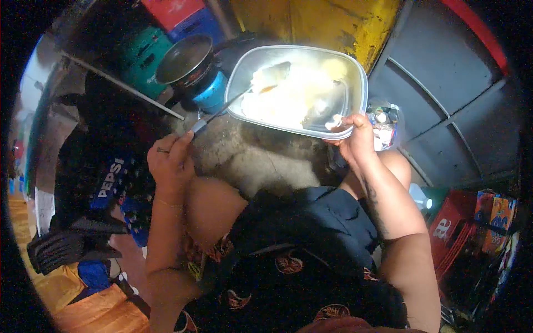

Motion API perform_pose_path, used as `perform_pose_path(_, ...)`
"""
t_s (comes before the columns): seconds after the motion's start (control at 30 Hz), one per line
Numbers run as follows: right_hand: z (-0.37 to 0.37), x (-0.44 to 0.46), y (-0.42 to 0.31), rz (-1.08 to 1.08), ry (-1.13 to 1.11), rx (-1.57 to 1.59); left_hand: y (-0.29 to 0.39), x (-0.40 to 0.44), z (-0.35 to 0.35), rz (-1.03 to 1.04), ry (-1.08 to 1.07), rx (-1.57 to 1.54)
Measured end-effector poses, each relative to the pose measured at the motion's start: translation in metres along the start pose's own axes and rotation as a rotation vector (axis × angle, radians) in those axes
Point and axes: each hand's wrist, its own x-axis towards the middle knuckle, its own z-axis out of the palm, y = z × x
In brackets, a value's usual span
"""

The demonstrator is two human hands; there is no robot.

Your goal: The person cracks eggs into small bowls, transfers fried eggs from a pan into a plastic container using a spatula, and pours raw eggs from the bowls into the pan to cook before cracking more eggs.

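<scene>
Two bare hands are nearest. The left hand point(169, 161) is closed around the handle of one long grey-handled metal spatula point(222, 110), apparently held by its end so that the fingers stay outside the tub. The right hand point(355, 141) pinches the near right corner of one clear, rounded-rectangular plastic tub point(297, 131), some fingers underneath, probably to steady it. The tub is held up in front of the knees; the spatula's blade is inside, among one pale, glare-washed mass point(294, 91) whose pieces I cannot count. Just past the right hand is one clear bag of mixed scraps point(387, 125). Farther off, one dark round frying pan point(189, 55) sits above one blue cylinder point(210, 91), which seems to serve as its support. Behind are three plastic crates: green point(145, 58), blue point(194, 26) and red point(169, 11).
</scene>
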Motion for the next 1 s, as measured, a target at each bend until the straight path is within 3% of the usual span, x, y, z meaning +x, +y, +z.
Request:
perform_pose_path(0.17,0.016,-0.007,-0.003,0.012,0.109,0.043,0.003,0.002,-0.008,-0.136,0.098,0.007)
perform_pose_path(0.2,0.020,-0.007,-0.003,0.019,0.121,0.062,0.006,0.001,-0.007,-0.328,0.087,-0.136)
perform_pose_path(0.27,-0.009,0.007,0.003,0.124,-0.066,0.095,0.012,-0.003,-0.006,-0.716,0.079,-0.423)
perform_pose_path(0.3,-0.006,0.009,0.000,0.181,-0.165,0.107,0.008,-0.005,-0.007,-0.799,0.057,-0.533)
perform_pose_path(0.47,0.033,-0.007,-0.005,0.158,0.066,0.145,-0.020,-0.018,-0.011,-1.141,0.062,-0.882)
perform_pose_path(0.53,0.048,-0.014,-0.009,0.173,0.107,0.123,-0.047,-0.025,0.008,-1.163,0.074,-0.768)
perform_pose_path(0.57,0.024,-0.001,-0.001,0.195,0.006,0.109,-0.061,-0.026,0.015,-1.172,0.081,-0.713)
perform_pose_path(0.67,0.046,-0.006,-0.002,0.185,0.159,0.087,-0.081,-0.012,0.026,-0.895,0.090,-0.032)
perform_pose_path(0.77,0.035,0.007,0.004,0.221,0.081,0.108,-0.099,0.009,0.030,-0.676,-0.101,0.376)
perform_pose_path(0.87,0.036,0.008,0.003,0.203,0.081,0.063,-0.117,0.014,0.036,-0.592,-0.068,0.451)
perform_pose_path(0.93,0.048,0.005,0.006,0.168,0.104,-0.007,-0.107,0.023,0.028,-0.725,-0.020,0.346)
perform_pose_path(1.0,0.059,0.011,0.010,0.231,0.023,0.002,-0.104,0.025,0.030,-0.994,0.057,0.089)
